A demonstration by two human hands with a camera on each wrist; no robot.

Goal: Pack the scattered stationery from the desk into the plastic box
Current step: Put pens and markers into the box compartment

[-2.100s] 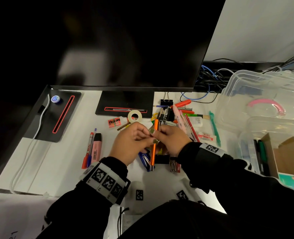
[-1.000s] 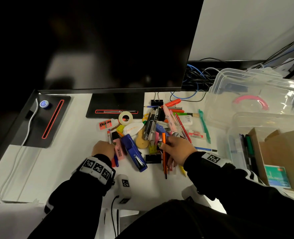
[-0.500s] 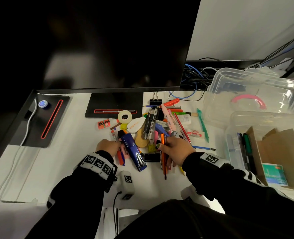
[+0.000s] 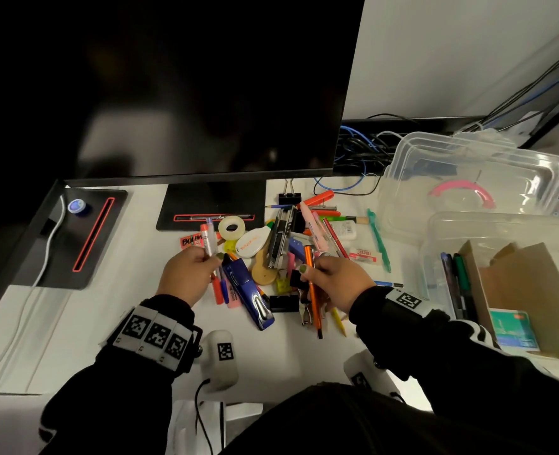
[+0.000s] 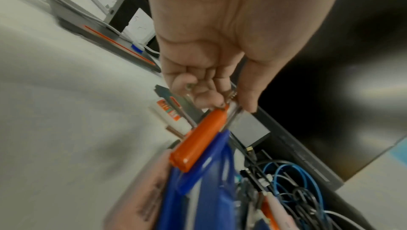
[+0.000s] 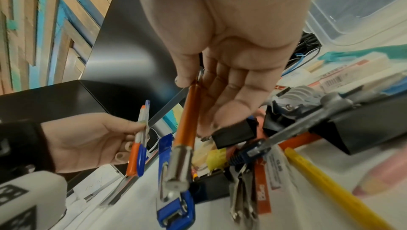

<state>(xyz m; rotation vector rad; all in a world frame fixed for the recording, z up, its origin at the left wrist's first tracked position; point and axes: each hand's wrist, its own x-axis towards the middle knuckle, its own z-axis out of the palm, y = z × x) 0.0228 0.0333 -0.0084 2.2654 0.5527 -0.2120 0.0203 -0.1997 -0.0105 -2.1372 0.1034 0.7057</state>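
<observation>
On the white desk [image 4: 114, 316], both hands had gone from joint work on one pen to separate pickups. The left hand [image 4: 186, 275], which a second earlier lay low at the pile's edge, had lifted two slim pens, one orange-capped, one blue-capped [image 6: 138, 155], pinched between thumb and fingers. The right hand [image 4: 332, 279] gripped a long orange metal pen [image 4: 311, 290] by thumb and fingers. The clear plastic box [image 4: 435, 244] stood at right, well apart, already holding several pens. Judgement: transfer to the box comes next; most stationery remained unpacked.

Orange pen [image 4: 313, 290]; blue stapler [image 4: 247, 292]; pink highlighter [image 4: 311, 224].
</observation>
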